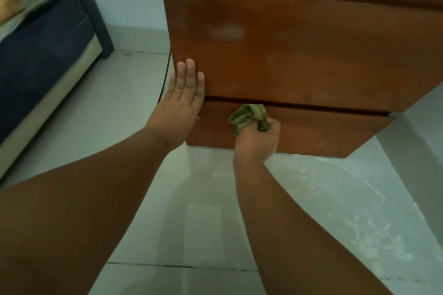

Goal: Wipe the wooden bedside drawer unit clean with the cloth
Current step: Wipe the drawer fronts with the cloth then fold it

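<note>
drawer unit: the wooden bedside drawer unit [299,55] stands on the floor at the far centre and right, with its front toward the camera. two drawer fronts show, with a dark gap between them.
upper drawer front: the upper drawer front [311,38] is tall and glossy brown, with a pale patch of reflection left of its middle.
lower drawer front: the lower drawer front [323,132] is shorter and sits nearest the floor.
cloth: the crumpled green cloth [244,115] is bunched against the top edge of the lower drawer front, left of its middle, touching the wood right at the gap.
right hand: the right hand [256,139] has its fingers curled tight round the cloth and holds the wad onto the wood.
left hand: the left hand [179,103] lies flat with fingers straight and together. it presses on the left edge of the unit across the gap and holds nothing.
hands: they are near each other but apart, the left hand to the left of the cloth.
floor: the floor [215,211] is pale tile, with whitish streaks on the right.
cord: a thin dark cord [165,79] runs down just left of the unit.
bed: a dark blue bed [43,38] with pale trim stands at the far left, well apart from the unit.
</note>
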